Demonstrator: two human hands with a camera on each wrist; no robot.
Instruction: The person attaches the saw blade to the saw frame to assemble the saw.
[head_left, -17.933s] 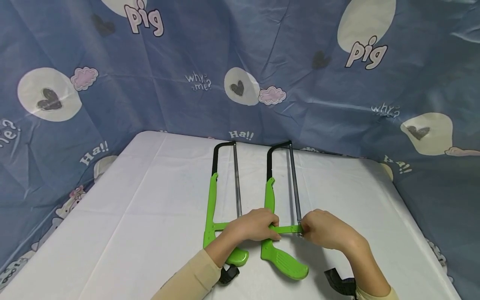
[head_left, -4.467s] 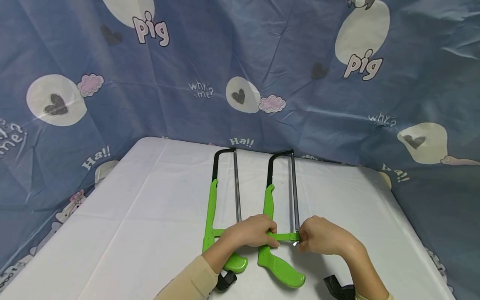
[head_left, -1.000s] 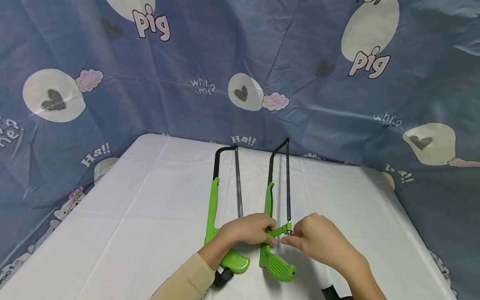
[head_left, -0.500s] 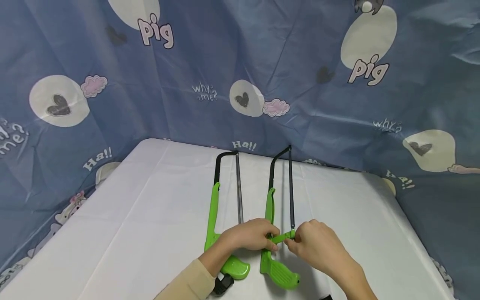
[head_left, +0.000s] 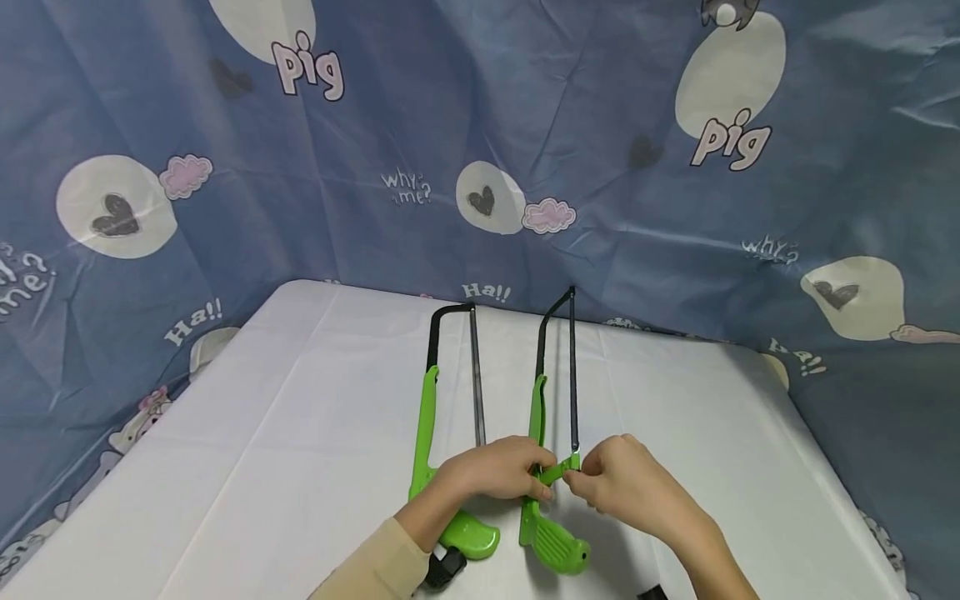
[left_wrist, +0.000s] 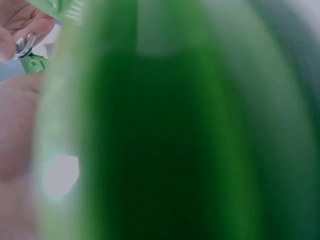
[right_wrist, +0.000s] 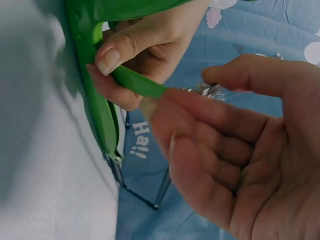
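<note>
Hacksaw (head_left: 551, 417) lengthwise, handle toward person

- Second green hacksaw (head_left: 442, 433) lies flat on white table (head_left: 262, 467).
- Blue cartoon-print cloth (head_left: 375, 125) hangs behind and beside the table.

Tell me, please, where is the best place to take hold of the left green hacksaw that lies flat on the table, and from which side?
Probably the thick green pistol handle of the left hacksaw, from the near table edge, fingers wrapping it from above. It is rounded and bare, pointing toward the person. The thin blade and narrow black frame offer poor grip. The left hand partly covers the crossbar.
</note>
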